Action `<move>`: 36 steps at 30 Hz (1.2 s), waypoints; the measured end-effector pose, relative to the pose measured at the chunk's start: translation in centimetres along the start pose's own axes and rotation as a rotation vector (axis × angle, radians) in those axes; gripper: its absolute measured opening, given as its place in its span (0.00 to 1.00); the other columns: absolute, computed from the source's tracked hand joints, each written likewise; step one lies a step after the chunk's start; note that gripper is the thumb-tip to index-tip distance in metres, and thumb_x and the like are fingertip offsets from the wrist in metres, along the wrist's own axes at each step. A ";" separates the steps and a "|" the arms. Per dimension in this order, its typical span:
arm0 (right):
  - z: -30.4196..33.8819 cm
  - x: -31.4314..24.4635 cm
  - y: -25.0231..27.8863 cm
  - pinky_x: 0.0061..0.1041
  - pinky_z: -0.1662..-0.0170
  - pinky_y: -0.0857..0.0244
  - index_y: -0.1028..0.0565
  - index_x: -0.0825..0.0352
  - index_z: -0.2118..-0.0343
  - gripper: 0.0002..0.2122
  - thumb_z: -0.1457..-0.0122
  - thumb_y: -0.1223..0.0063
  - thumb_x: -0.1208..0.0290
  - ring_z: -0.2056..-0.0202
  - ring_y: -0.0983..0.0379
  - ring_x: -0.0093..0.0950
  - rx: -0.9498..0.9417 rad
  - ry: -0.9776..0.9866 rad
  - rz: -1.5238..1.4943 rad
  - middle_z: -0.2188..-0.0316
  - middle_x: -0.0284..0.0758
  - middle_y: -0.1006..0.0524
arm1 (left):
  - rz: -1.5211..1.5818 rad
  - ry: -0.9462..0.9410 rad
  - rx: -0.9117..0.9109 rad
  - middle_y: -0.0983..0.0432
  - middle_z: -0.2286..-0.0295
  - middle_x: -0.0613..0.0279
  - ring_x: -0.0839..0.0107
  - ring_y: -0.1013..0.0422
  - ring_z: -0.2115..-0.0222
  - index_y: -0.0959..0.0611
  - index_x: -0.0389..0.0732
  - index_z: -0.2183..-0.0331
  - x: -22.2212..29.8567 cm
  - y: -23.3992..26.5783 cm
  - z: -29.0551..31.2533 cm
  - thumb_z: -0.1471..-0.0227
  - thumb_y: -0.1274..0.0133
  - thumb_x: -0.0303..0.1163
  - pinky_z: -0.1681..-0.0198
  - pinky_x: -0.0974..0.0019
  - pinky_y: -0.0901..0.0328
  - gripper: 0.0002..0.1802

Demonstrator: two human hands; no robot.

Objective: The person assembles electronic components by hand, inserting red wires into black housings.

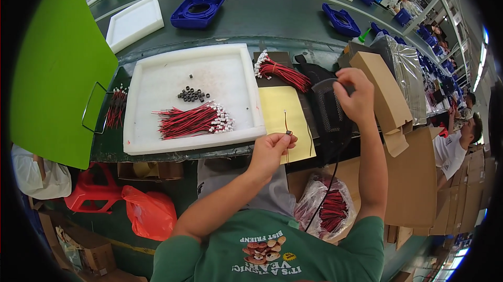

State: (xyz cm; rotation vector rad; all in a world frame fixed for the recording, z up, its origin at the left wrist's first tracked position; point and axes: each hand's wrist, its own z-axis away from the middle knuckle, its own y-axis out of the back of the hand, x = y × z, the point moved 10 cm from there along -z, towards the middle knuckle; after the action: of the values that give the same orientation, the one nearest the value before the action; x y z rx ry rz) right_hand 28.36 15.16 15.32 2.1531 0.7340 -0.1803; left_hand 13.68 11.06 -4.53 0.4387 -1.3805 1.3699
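My left hand (pixel 270 153) pinches a thin red and black wire lead (pixel 286 122) with a small black ring bead (pixel 288 132) at the fingertips. The lead's far end points up over a yellow sheet (pixel 275 98); its tail hangs below my fingers. Raised at the right, my right hand (pixel 356 93) has curled fingers with a gap between thumb and forefinger, beside a black mesh-covered object (pixel 331 105); nothing shows in it. A white foam tray (pixel 131 125) holds loose black beads (pixel 193 95) and a pile of red and black leads (pixel 191 121) with white connectors.
A tied bundle of leads (pixel 285 74) lies beyond the yellow sheet. Cardboard boxes (pixel 385 90) stand at right; a plastic bag of leads (pixel 332 206) sits below. A green panel (pixel 57 72) borders the left. Blue housings (pixel 198 12) rest on the conveyor (pixel 262 14).
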 end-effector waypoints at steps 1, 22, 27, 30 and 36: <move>1.0 1.3 0.8 0.17 0.70 0.40 0.33 0.68 0.80 0.05 0.59 0.48 0.81 0.75 0.34 0.21 0.054 -0.220 -0.247 0.76 0.32 0.29 | 0.003 0.006 0.000 0.26 0.72 0.61 0.78 0.31 0.73 0.23 0.34 0.68 0.4 0.2 0.5 0.49 0.54 0.32 0.69 0.76 0.37 0.12; 8.2 -8.5 -12.4 0.09 0.81 0.52 0.39 0.63 0.83 0.14 0.59 0.41 0.78 0.83 0.44 0.09 -0.162 -0.664 -0.981 0.85 0.23 0.36 | -0.008 -0.197 0.006 0.27 0.76 0.62 0.80 0.31 0.79 0.24 0.32 0.64 7.9 5.5 7.1 0.53 0.51 0.25 0.77 0.79 0.35 0.11; 7.1 -9.7 -11.1 0.10 0.81 0.53 0.39 0.64 0.84 0.13 0.60 0.41 0.77 0.83 0.47 0.10 -0.121 -0.546 -0.703 0.86 0.21 0.40 | 0.071 -0.231 -0.056 0.28 0.77 0.65 0.82 0.32 0.80 0.24 0.33 0.64 8.6 5.5 7.5 0.52 0.51 0.29 0.77 0.79 0.35 0.13; 7.3 -10.6 -11.2 0.11 0.79 0.52 0.39 0.64 0.84 0.13 0.60 0.42 0.79 0.81 0.46 0.11 -0.093 -0.530 -0.740 0.84 0.23 0.39 | 0.066 -0.211 0.048 0.29 0.81 0.67 0.83 0.34 0.84 0.22 0.33 0.70 8.4 7.0 7.7 0.51 0.52 0.32 0.82 0.80 0.37 0.11; 8.5 -9.7 -11.8 0.12 0.79 0.51 0.40 0.64 0.83 0.11 0.57 0.48 0.81 0.83 0.45 0.14 -0.091 -0.557 -0.934 0.85 0.25 0.40 | 0.194 -0.205 -0.042 0.29 0.83 0.65 0.81 0.33 0.85 0.22 0.35 0.73 7.2 6.8 6.9 0.54 0.48 0.31 0.83 0.79 0.36 0.09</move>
State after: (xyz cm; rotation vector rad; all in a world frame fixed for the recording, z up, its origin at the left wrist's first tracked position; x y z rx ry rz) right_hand 14.86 10.09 5.47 1.4076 1.3007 -1.1463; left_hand 2.64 9.84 0.17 0.4356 -1.6517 1.4809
